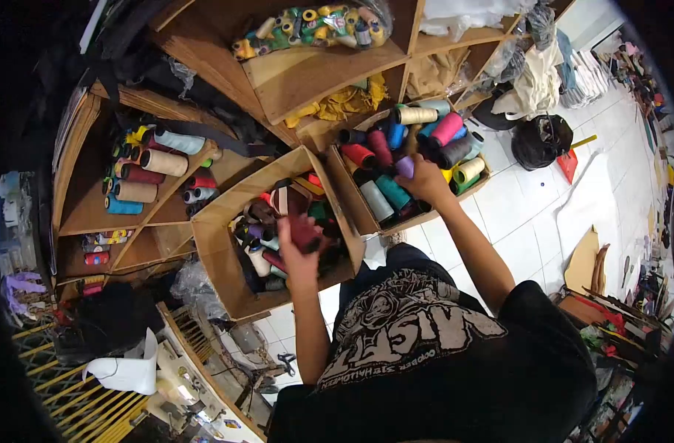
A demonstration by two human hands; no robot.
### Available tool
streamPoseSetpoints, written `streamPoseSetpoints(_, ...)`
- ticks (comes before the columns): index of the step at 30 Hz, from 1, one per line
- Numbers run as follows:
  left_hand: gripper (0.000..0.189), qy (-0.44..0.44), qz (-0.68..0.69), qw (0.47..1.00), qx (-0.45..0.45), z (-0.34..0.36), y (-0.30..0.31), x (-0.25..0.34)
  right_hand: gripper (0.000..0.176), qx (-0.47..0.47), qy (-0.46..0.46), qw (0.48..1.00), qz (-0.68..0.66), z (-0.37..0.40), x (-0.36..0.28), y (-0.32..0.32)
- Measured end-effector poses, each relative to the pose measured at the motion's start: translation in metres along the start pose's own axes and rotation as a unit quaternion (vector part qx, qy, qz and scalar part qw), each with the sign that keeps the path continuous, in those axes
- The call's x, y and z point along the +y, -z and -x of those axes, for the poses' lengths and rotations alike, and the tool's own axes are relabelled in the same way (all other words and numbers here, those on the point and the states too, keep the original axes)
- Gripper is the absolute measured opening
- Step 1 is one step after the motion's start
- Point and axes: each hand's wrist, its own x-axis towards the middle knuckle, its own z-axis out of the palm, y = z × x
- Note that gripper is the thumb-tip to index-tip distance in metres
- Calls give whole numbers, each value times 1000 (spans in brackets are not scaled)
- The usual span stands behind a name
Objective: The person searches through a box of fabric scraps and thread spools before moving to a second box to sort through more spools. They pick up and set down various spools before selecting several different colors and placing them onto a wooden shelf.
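My left hand point(298, 260) is inside the left cardboard box point(226, 289), closed around a dark red thread spool point(305, 233) that is slightly blurred. Below it lie several more spools, a cream thread spool point(259, 261) among them. Over the right cardboard box point(352, 201), my right hand point(428, 183) has its fingers on a purple thread spool point(405, 167). A teal thread spool point(392, 191), a pink thread spool point(447, 128) and a red thread spool point(358, 155) lie around that hand. The undersides of both hands are hidden.
Wooden shelves point(329, 74) stand behind the boxes, holding a bag of small spools point(311, 29) and yellow cloth point(344, 102). More thread spools point(164, 162) are stacked at the left. A black bag point(541, 142) and a red dustpan point(566, 165) sit on the tiled floor point(516, 214).
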Motion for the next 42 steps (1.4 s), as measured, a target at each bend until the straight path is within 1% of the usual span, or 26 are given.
streamPoseSetpoints(2, 32, -36, -2, 987, 159, -6, 48, 21, 76, -15, -14, 995, 93, -4, 22, -26)
streamPoseSetpoints(3, 33, -27, 25, 981, 188, -13, 81, 29, 72, 33, -6, 986, 166, 0, 24, -41)
streamPoseSetpoints(5, 34, -9, 78, 967, 243, -25, 132, 40, 67, 84, -16, 973, 212, 1, 26, -62)
streamPoseSetpoints(9, 32, -43, -19, 972, 230, -15, 91, 28, 57, 111, -34, 970, 214, -7, 27, -66)
streamPoseSetpoints(10, 30, -64, -30, 987, 145, -11, 79, 18, 56, 101, -39, 978, 179, -1, 18, -57)
streamPoseSetpoints(12, 40, -54, -29, 997, 50, -3, 39, -2, 54, 86, -49, 989, 111, 13, -22, -15)
streamPoseSetpoints(13, 47, -23, -52, 998, 42, 9, 4, -6, 59, 48, -23, 998, 40, 18, -34, -6)
streamPoseSetpoints(14, 53, 10, -75, 997, 34, 18, -24, -10, 66, -33, 33, 998, -47, 24, -47, 6)
streamPoseSetpoints(16, 63, 68, -25, 991, -111, 22, -35, -23, 69, -83, 96, 984, -125, 52, -89, 44)
streamPoseSetpoints(17, 55, 108, 4, 981, -164, 18, -33, -27, 67, -64, 76, 984, -145, 53, -87, 46)
streamPoseSetpoints(19, 47, 92, 20, 982, -165, 5, -11, -26, 63, -26, 43, 982, -182, 45, -81, 51)
streamPoseSetpoints(20, 43, 82, 30, 982, -164, 0, 4, -22, 61, -27, 38, 990, -136, 36, -65, 41)
streamPoseSetpoints(21, 37, 67, 38, 989, -130, 0, 10, -13, 59, -28, 35, 995, -89, 21, -39, 16)
streamPoseSetpoints(22, 38, 68, 114, 986, -104, -2, 20, -4, 58, -30, 32, 998, -43, 12, -21, -5)
streamPoseSetpoints(23, 39, 61, 89, 993, 41, -1, 21, 10, 57, -28, 14, 999, 14, 10, -15, -18)
streamPoseSetpoints(24, 40, -35, 7, 996, 87, -16, 58, 12, 56, -26, -6, 997, 72, 12, -10, -29)
streamPoseSetpoints(26, 39, 3, -67, 967, 244, -9, 79, 36, 56, -23, -27, 988, 152, 15, 10, -67)
streamPoseSetpoints(28, 41, 5, -88, 957, 277, -11, 91, 45, 58, 2, -27, 980, 197, 3, 24, -97)
streamPoseSetpoints(29, 42, 9, -102, 949, 297, -9, 99, 46, 59, -20, -20, 982, 188, 3, 28, -99)
streamPoseSetpoints(32, 40, -49, -165, 971, 167, -2, 84, 22, 60, -67, -44, 989, 124, 14, 2, -64)
streamPoseSetpoints(33, 46, -57, -147, 981, 109, -7, 83, 8, 62, -60, -52, 992, 95, 21, -9, -49)
streamPoseSetpoints(36, 54, 2, -145, 989, -11, 9, 24, -14, 70, -72, -67, 995, -27, 32, -21, -16)
streamPoseSetpoints(38, 66, 68, -143, 986, -42, 24, -18, -24, 74, -89, 14, 988, -124, 52, -51, 17)
streamPoseSetpoints(39, 59, 99, -118, 983, -98, 28, -25, -29, 77, -98, 52, 979, -173, 64, -68, 30)
streamPoseSetpoints(40, 56, 99, -96, 984, -110, 25, -22, -34, 81, -153, 43, 968, -193, 72, -81, 39)
streamPoseSetpoints(42, 49, 99, -55, 985, -134, 18, -15, -44, 78, -142, 88, 961, -220, 75, -83, 30)
